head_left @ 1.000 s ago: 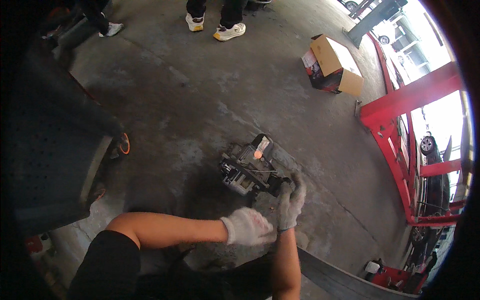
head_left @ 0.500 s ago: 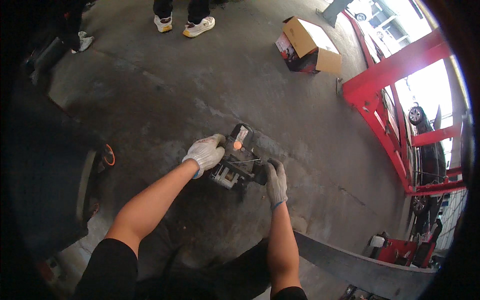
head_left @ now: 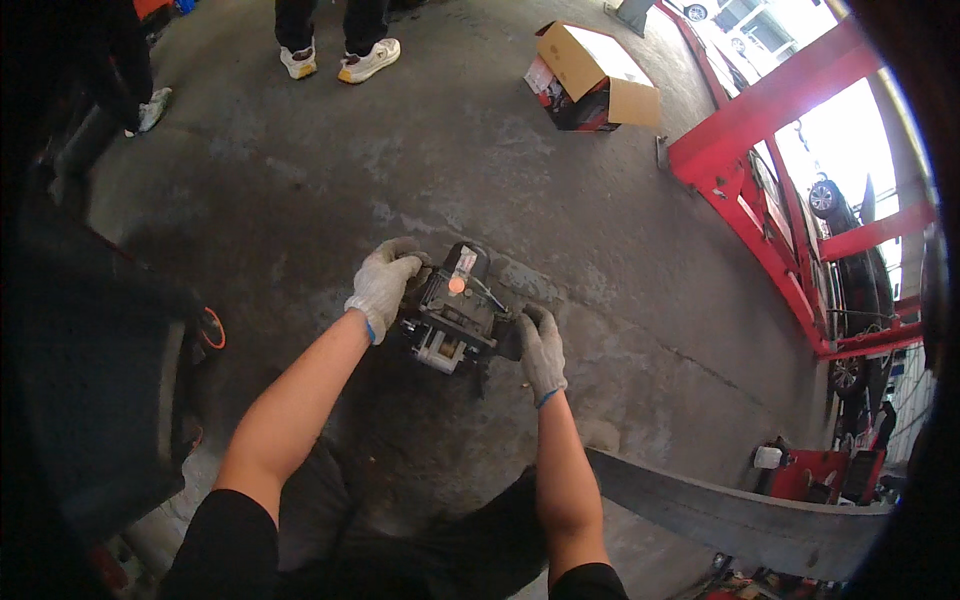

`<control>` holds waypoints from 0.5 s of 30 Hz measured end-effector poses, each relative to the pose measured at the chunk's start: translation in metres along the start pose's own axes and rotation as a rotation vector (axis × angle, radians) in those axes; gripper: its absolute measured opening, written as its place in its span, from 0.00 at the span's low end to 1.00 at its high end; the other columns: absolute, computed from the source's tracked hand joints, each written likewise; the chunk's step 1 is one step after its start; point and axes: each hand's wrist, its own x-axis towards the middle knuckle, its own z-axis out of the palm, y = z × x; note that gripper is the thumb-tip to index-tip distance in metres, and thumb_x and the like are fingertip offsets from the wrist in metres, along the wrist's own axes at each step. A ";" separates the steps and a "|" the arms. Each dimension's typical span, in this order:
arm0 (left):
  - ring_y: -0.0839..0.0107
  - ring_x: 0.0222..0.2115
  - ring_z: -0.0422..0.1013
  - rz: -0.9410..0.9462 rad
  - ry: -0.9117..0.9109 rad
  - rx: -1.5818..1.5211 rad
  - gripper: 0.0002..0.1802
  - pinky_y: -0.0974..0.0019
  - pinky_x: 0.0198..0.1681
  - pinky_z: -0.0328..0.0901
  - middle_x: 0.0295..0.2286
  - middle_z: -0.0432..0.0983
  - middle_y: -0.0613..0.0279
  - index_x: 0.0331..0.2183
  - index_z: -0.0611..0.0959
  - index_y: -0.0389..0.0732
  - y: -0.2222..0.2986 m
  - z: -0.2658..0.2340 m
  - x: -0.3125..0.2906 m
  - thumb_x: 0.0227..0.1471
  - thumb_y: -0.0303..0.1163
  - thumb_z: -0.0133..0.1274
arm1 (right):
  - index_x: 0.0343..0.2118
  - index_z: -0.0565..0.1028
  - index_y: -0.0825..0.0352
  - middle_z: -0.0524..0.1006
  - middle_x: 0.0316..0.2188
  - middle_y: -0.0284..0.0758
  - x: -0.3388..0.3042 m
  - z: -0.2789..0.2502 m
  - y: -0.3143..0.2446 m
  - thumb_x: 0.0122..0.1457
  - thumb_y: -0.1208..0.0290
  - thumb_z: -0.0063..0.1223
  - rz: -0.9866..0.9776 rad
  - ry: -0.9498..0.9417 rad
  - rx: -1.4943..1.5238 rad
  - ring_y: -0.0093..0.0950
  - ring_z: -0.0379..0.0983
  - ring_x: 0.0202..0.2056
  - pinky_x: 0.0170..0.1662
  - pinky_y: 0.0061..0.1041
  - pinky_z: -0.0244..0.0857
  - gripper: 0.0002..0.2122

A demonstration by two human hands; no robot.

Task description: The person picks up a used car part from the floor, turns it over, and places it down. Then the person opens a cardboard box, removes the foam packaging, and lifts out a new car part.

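In front of me, between my hands, is a compact dark machine unit (head_left: 463, 310). It has a black cylinder at its far end, a round orange spot on top, a thin metal rod on its right side and a grey metal frame at the near end. My left hand (head_left: 382, 285), in a whitish knit glove, has its fingers bent against the unit's left edge. Gloved the same way with darker fingertips, my right hand (head_left: 542, 350) grips a dark block on its right side. Whether the unit rests on the floor I cannot tell.
An open cardboard box (head_left: 592, 80) lies on the concrete floor (head_left: 300, 190) at the far right. A red lift frame (head_left: 770, 120) rises on the right. A grey beam (head_left: 730, 515) runs low at the right. A dark cabinet (head_left: 110, 370) stands left. A person's shoes (head_left: 370, 61) show ahead.
The unit has turned slightly and sits a little farther left in the picture. My left hand has shifted to its outer left edge; the whole view has also moved a little.
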 end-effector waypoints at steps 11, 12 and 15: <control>0.67 0.40 0.77 0.095 0.030 0.431 0.20 0.66 0.43 0.72 0.40 0.81 0.55 0.47 0.81 0.37 0.005 0.002 -0.005 0.52 0.28 0.53 | 0.59 0.69 0.72 0.73 0.56 0.51 0.005 0.007 -0.005 0.62 0.59 0.55 -0.079 0.067 -0.145 0.45 0.69 0.58 0.60 0.37 0.62 0.27; 0.66 0.41 0.77 0.108 0.036 0.664 0.20 0.66 0.44 0.71 0.41 0.81 0.55 0.47 0.82 0.37 0.003 0.000 -0.004 0.51 0.31 0.54 | 0.59 0.70 0.72 0.73 0.56 0.51 0.008 0.006 0.000 0.63 0.58 0.54 0.014 0.076 -0.074 0.44 0.70 0.57 0.60 0.36 0.62 0.27; 0.62 0.45 0.77 0.060 0.004 0.981 0.26 0.64 0.49 0.68 0.43 0.81 0.54 0.48 0.82 0.38 0.008 0.007 -0.019 0.48 0.41 0.56 | 0.57 0.71 0.73 0.75 0.55 0.50 0.006 0.000 -0.002 0.64 0.54 0.52 0.109 -0.021 0.000 0.40 0.71 0.57 0.59 0.34 0.63 0.27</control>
